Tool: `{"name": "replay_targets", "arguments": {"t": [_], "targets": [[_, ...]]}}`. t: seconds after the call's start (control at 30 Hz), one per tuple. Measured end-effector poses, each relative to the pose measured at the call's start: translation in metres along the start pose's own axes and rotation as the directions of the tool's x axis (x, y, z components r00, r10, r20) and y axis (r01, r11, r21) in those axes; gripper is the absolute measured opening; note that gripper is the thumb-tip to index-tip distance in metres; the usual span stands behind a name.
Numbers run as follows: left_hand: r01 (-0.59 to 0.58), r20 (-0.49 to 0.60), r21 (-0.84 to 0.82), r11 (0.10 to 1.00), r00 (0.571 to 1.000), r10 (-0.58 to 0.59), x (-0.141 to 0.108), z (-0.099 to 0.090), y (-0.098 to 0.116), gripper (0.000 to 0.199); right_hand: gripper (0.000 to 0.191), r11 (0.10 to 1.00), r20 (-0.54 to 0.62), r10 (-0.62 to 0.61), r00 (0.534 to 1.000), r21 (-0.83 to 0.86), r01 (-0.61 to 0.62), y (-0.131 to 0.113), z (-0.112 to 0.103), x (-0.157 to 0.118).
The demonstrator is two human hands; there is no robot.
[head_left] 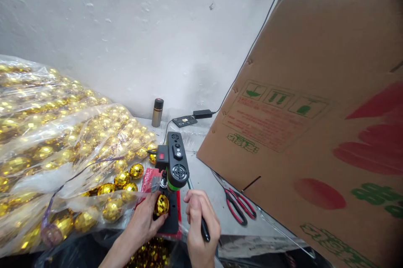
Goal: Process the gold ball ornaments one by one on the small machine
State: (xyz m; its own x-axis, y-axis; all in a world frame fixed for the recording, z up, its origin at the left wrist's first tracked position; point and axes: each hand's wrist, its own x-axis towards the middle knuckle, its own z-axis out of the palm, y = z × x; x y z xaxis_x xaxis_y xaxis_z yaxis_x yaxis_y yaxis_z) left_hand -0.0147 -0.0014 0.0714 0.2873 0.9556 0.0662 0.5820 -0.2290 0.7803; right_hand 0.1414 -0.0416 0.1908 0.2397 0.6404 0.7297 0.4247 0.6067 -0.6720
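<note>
My left hand [147,213] grips a shiny gold faceted ball [163,204] between thumb and fingers, over the black base [171,222] of a small bench machine. Above the ball juts the machine's black head [178,159], which has round vents and a green band underneath. To the right, my right hand [203,226] is closed round a lever with a black handle [205,231]. A red sheet [151,178] lies under the machine. Several loose gold balls [136,171] rest left of it.
A large clear plastic bag [69,134] of gold balls fills the left. Red-handled scissors [241,205] lie to the right, beside a big cardboard box [283,134]. Behind the machine are a dark-capped bottle [157,113], a black patterned flat object [184,121] and a power adapter [202,113].
</note>
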Motion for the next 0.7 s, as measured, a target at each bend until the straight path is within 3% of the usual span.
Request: {"name": "replay_targets", "arguments": {"t": [0.17, 0.33, 0.47, 0.7], "targets": [[-0.021, 0.007, 0.101, 0.995, 1.0, 0.02, 0.014, 0.001, 0.0, 0.047, 0.03, 1.0, 0.01, -0.018, 1.0, 0.01, 0.018, 0.001, 0.0, -0.001], [-0.131, -0.122, 0.057, 0.99, 0.983, 0.137, 0.017, 0.027, -0.019, 0.048, 0.027, 0.999, 0.037, -0.034, 0.999, 0.008, 0.033, 0.006, -0.003, -0.005], [-0.149, -0.148, 0.05, 0.988, 0.977, 0.155, 0.014, 0.041, -0.033, 0.053, 0.027, 1.0, 0.056, -0.006, 0.998, 0.008, 0.006, 0.011, -0.006, -0.012], [-0.154, -0.147, 0.067, 0.986, 0.976, 0.162, 0.013, 0.043, -0.033, 0.053, 0.034, 0.999, -0.071, -0.04, 0.997, -0.008, 0.04, 0.029, 0.007, -0.034]]}}
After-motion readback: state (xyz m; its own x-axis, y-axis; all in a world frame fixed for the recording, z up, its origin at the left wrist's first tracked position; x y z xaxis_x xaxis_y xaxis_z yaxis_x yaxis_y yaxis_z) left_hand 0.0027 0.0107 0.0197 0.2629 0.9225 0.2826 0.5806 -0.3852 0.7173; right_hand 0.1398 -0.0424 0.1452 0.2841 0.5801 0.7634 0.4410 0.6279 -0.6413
